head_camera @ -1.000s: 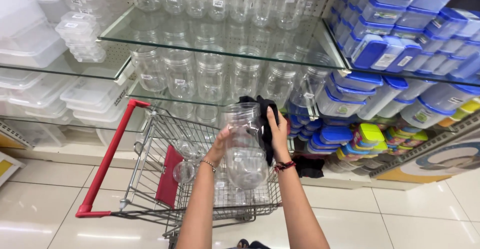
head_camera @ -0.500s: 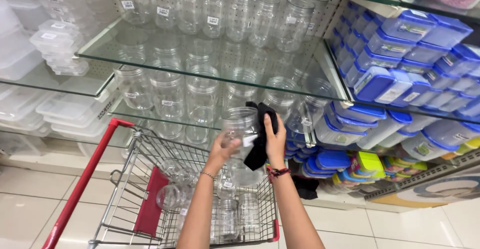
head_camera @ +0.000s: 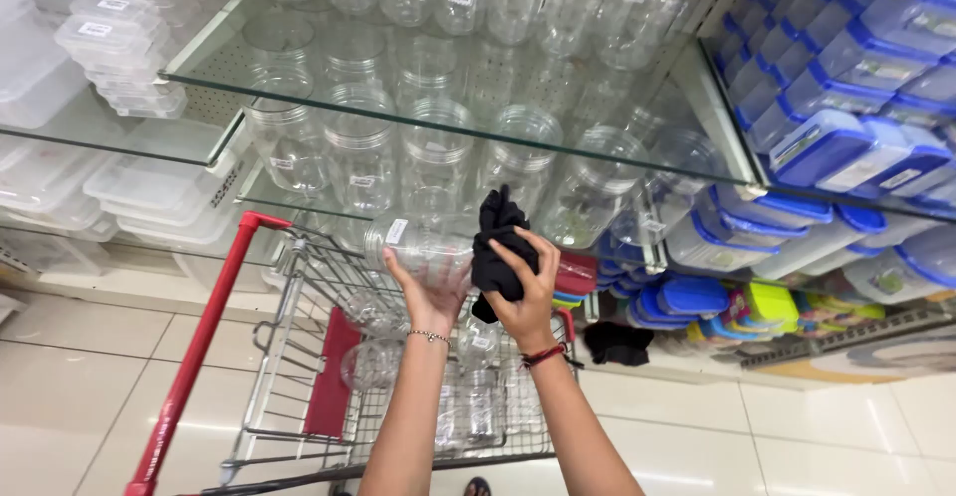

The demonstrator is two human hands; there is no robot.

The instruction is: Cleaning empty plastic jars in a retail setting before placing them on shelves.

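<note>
- Left hand (head_camera: 423, 292) grips a clear plastic jar (head_camera: 418, 247), white label on it, tilted above the red-handled cart (head_camera: 299, 357).
- Right hand (head_camera: 526, 292) presses a black cloth (head_camera: 498, 242) to the jar's mouth.
- Blue-lidded boxes (head_camera: 846, 127) fill the right shelves.

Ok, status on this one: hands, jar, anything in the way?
Left hand gripping clear plastic jar, tipped sideways. Right hand pressing black cloth against it. Jar above red shopping cart, below glass shelf; nothing blocking.
</note>
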